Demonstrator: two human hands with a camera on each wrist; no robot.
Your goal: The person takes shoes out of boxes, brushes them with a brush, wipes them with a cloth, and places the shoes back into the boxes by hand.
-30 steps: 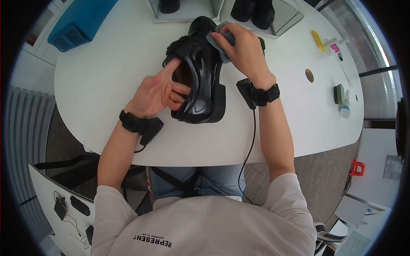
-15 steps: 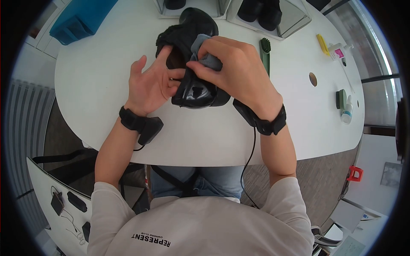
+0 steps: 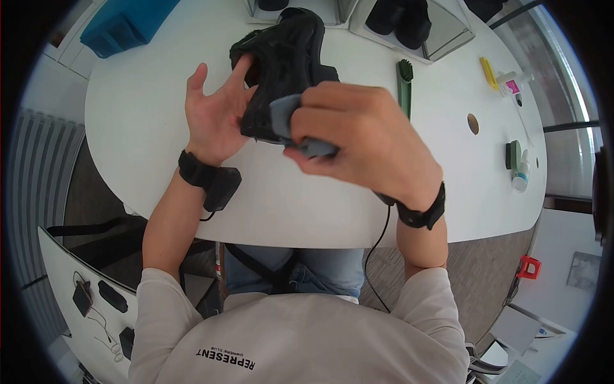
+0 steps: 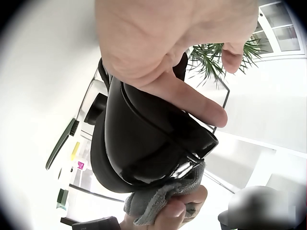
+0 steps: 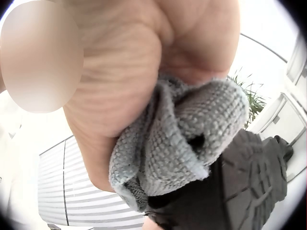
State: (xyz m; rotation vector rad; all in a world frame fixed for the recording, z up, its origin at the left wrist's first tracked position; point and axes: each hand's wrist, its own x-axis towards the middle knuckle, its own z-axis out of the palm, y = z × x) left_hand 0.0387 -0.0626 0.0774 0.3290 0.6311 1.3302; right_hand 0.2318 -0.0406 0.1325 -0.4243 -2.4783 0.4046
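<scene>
A glossy black shoe [image 3: 275,70] with a chunky ridged sole lies tilted on its side in front of me, toe pointing away. The fingers of my left hand [image 3: 220,112] reach into its opening, palm up. The thumb sticks out apart, and one finger runs straight along the collar in the left wrist view; the other fingers are mostly hidden inside. My right hand [image 3: 371,137] grips a bunched grey knit cloth [image 5: 192,134] between fingers and thumb. That cloth rests against the shoe's shiny heel [image 4: 139,139].
Beyond the shoe, a box [image 3: 441,45] holds a pair of black shoes [image 3: 400,22]. A green-handled brush [image 3: 405,89] lies to the right on the white table [image 3: 147,166]. Further right are a yellow item [image 3: 488,72], bottles and another brush [image 3: 513,155]. A blue holder [image 3: 121,29] sits far left.
My right hand with the cloth has swept from the front part of the shoe back toward me to its heel. The shoe has shifted up and left with my left hand.
</scene>
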